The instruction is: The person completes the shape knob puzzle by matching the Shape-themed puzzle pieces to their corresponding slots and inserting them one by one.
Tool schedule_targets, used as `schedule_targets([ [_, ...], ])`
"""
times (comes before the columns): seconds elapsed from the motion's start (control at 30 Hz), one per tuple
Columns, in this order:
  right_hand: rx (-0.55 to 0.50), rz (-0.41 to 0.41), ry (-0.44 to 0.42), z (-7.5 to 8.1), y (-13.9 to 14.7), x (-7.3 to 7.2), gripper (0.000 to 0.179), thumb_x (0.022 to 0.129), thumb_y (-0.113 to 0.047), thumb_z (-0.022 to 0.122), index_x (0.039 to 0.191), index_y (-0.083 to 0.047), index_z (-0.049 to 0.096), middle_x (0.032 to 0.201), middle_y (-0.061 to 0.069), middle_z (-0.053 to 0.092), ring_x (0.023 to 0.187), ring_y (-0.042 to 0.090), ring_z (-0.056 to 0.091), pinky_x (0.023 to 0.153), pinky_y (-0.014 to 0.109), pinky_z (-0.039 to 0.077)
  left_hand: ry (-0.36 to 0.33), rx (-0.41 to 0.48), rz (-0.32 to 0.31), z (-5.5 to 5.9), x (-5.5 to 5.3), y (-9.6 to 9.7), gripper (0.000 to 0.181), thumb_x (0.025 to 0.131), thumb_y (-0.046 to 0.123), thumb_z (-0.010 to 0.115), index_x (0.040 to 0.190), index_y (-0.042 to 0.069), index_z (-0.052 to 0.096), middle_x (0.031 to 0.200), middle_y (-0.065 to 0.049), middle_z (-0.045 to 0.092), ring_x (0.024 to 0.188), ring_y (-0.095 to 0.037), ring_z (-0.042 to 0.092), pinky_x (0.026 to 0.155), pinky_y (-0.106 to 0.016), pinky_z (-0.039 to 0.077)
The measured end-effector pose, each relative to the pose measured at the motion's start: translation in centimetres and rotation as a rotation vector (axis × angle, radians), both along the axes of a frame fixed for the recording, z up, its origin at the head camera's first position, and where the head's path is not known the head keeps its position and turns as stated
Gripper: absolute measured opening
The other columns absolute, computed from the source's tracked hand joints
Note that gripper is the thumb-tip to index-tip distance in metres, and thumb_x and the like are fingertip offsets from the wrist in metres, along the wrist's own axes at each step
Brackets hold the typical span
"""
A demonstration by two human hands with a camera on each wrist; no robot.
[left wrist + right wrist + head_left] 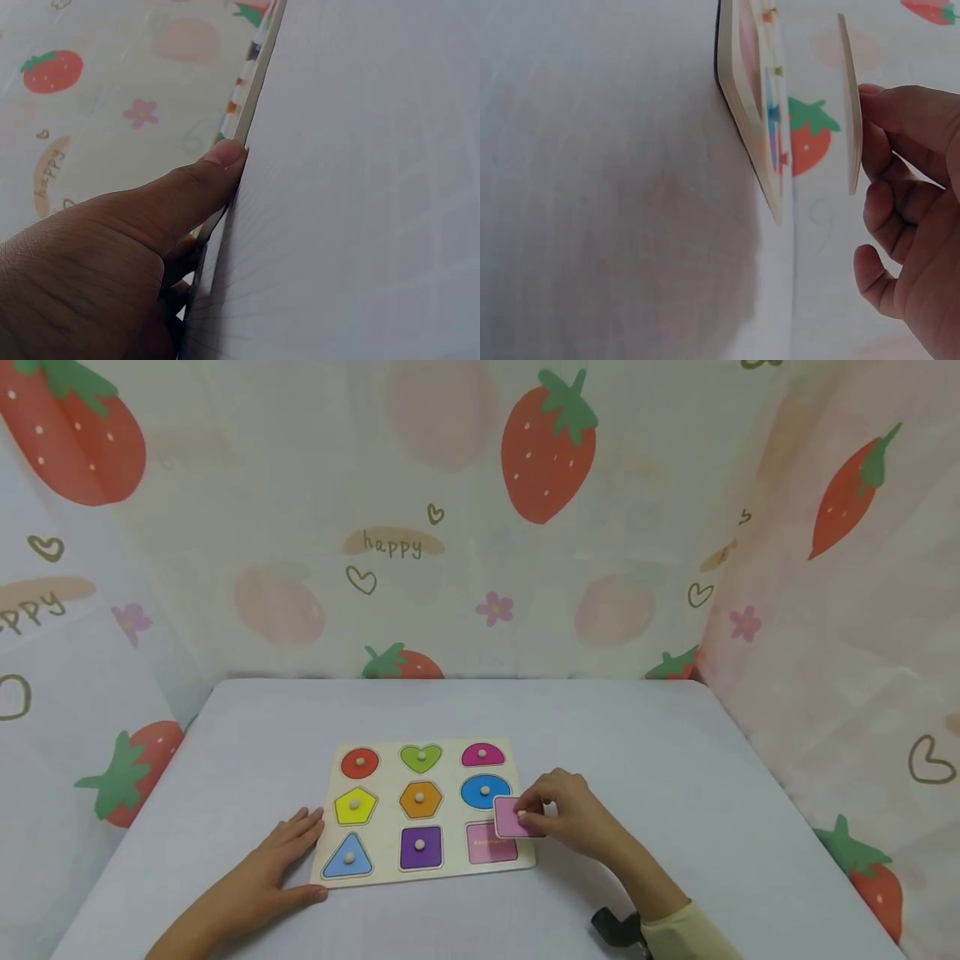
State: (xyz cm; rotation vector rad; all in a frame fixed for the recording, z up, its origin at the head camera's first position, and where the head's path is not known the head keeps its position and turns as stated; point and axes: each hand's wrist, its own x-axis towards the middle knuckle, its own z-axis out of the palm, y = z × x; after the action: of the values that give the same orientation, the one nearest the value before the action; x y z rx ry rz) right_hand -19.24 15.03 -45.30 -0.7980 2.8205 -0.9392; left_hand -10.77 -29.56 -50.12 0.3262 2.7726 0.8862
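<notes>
A wooden peg puzzle board (387, 787) lies on the table with colourful knobbed shapes set in it. My right hand (573, 814) pinches the small knob of a pink rectangle puzzle piece (505, 817). That piece is held over the board's right edge, partly covering the pink rectangular recess (491, 852) at the near right corner. In the right wrist view the piece (853, 127) appears edge-on, apart from the board (739, 97). My left hand (258, 877) rests against the board's left edge, fingers extended; its thumb (202, 184) touches the rim in the left wrist view.
Seated shapes include a red circle (360, 772), a yellow pentagon (345, 812) and a purple square (431, 858). White cloth covers the table (585, 718). Strawberry-patterned sheets (465, 552) hang behind and at both sides. A black object (617, 928) shows beside the right sleeve (686, 935).
</notes>
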Motion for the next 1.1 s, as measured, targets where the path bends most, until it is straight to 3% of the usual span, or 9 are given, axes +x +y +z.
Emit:
schedule_targets([
  [0.1,-0.003,0.006,-0.010,-0.2,-0.4,0.1,0.008,0.090,-0.023,0.080,0.096,-0.027,0.078,0.083,-0.023,0.063,0.092,0.011,0.055,0.086,0.037,0.043,0.013,-0.007,0.002,-0.2,0.1,-0.2,0.107,0.077,0.069,0.075,0.158,0.010,0.039,0.169,-0.005,0.027,0.158,-0.037,0.013,0.126,-0.057,0.012],
  [0.27,0.014,0.008,-0.020,-0.4,-1.0,0.0,0.009,0.089,-0.024,0.081,0.098,-0.026,0.079,0.086,-0.022,0.065,0.093,0.011,0.055,0.086,0.036,0.044,0.060,0.001,0.001,0.0,0.0,-0.4,0.106,0.078,0.070,0.074,0.158,0.011,0.039,0.169,-0.003,0.029,0.158,-0.035,0.014,0.123,-0.020,-0.006],
  [0.47,0.050,0.036,-0.034,-0.8,-1.7,-0.3,0.011,0.088,-0.025,0.082,0.099,-0.024,0.080,0.086,-0.020,0.067,0.091,0.009,0.054,0.086,0.035,0.043,0.055,-0.006,0.001,0.3,-0.2,-0.4,0.107,0.077,0.067,0.077,0.158,0.009,0.040,0.169,-0.006,0.029,0.157,-0.038,0.015,0.123,-0.064,0.018],
  [0.57,0.053,0.062,-0.037,-1.0,-2.1,-0.5,0.010,0.088,-0.024,0.082,0.098,-0.025,0.080,0.086,-0.021,0.067,0.091,0.008,0.054,0.085,0.034,0.043,0.046,-0.009,0.002,0.3,-0.2,-0.3,0.106,0.077,0.067,0.077,0.157,0.008,0.040,0.169,-0.007,0.029,0.157,-0.039,0.015,0.120,-0.069,0.021],
  [0.7,0.053,0.073,-0.066,-1.5,-2.5,-0.4,0.009,0.088,-0.024,0.082,0.096,-0.026,0.081,0.085,-0.022,0.067,0.089,0.007,0.053,0.082,0.033,0.042,0.031,0.005,0.002,0.2,-0.1,-0.2,0.106,0.077,0.065,0.078,0.158,0.009,0.040,0.169,-0.005,0.029,0.158,-0.038,0.014,0.125,-0.059,0.014],
  [0.8,0.065,0.074,-0.104,-1.9,-3.0,-0.3,0.009,0.087,-0.025,0.084,0.095,-0.025,0.082,0.079,-0.021,0.066,0.086,0.008,0.054,0.080,0.031,0.044,0.053,0.022,-0.014,0.0,0.3,-0.2,0.104,0.078,0.064,0.078,0.157,0.008,0.041,0.168,-0.006,0.030,0.157,-0.038,0.016,0.128,-0.025,0.001],
  [0.9,0.081,0.081,-0.135,-2.1,-3.3,-0.3,0.009,0.086,-0.025,0.084,0.095,-0.024,0.082,0.075,-0.020,0.065,0.086,0.009,0.055,0.077,0.029,0.047,0.082,0.024,-0.029,-0.2,0.6,-0.2,0.103,0.079,0.064,0.077,0.157,0.007,0.042,0.168,-0.007,0.031,0.156,-0.039,0.018,0.109,0.002,-0.009],
  [1.0,0.093,0.081,-0.146,-2.2,-3.6,-0.4,0.009,0.086,-0.025,0.084,0.094,-0.024,0.082,0.074,-0.021,0.065,0.086,0.009,0.055,0.075,0.027,0.049,0.079,0.018,-0.021,-0.2,0.6,-0.2,0.102,0.080,0.066,0.076,0.157,0.009,0.041,0.168,-0.005,0.031,0.157,-0.037,0.018,0.113,-0.001,-0.008],
  [1.1,0.090,0.081,-0.155,-2.2,-3.8,-0.4,0.008,0.086,-0.024,0.084,0.094,-0.023,0.082,0.073,-0.020,0.065,0.086,0.010,0.056,0.075,0.027,0.049,0.059,0.011,-0.002,-0.1,0.6,-0.2,0.104,0.079,0.067,0.076,0.158,0.011,0.040,0.169,-0.003,0.029,0.158,-0.036,0.016,0.128,-0.026,0.002],
])
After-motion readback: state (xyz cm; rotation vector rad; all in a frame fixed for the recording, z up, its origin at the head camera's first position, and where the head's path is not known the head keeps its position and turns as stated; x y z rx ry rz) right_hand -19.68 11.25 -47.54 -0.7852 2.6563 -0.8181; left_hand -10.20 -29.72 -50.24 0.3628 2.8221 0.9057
